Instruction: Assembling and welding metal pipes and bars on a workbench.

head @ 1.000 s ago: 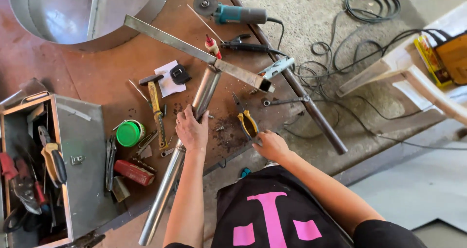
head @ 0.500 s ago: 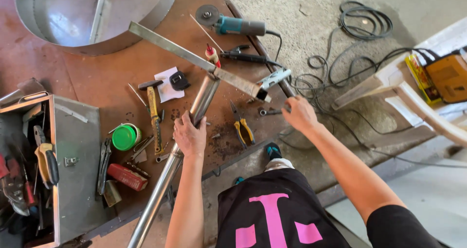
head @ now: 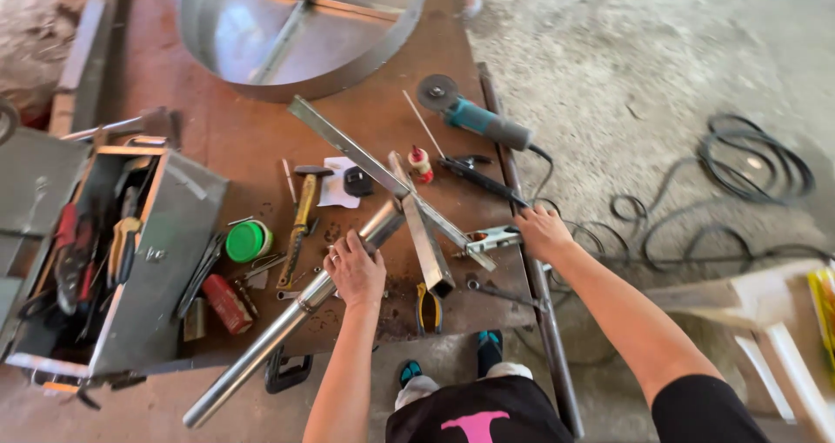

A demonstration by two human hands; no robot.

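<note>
On the rusty desk (head: pixel 261 139), left hand (head: pixel 355 271) wrapped over a steel tube (head: pixel 287 317) lying diagonally, fingers closed around it. Right hand (head: pixel 541 232) at the desk edge, closed on a clamp (head: pixel 489 239) beside a flat bar (head: pixel 383 175). Near them: hammer (head: pixel 300 219), pliers (head: pixel 428 308), grinder (head: pixel 478 117), toolbox (head: pixel 130 260).

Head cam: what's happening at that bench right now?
A person stands at a rusty metal workbench strewn with tools. The left hand rests on a long shiny steel pipe lying diagonally across the bench. The right hand is at a clamp-like tool by the bench's right edge, near flat steel strips crossing the pipe's upper end. An angle grinder lies beyond, an open toolbox at left.
</note>
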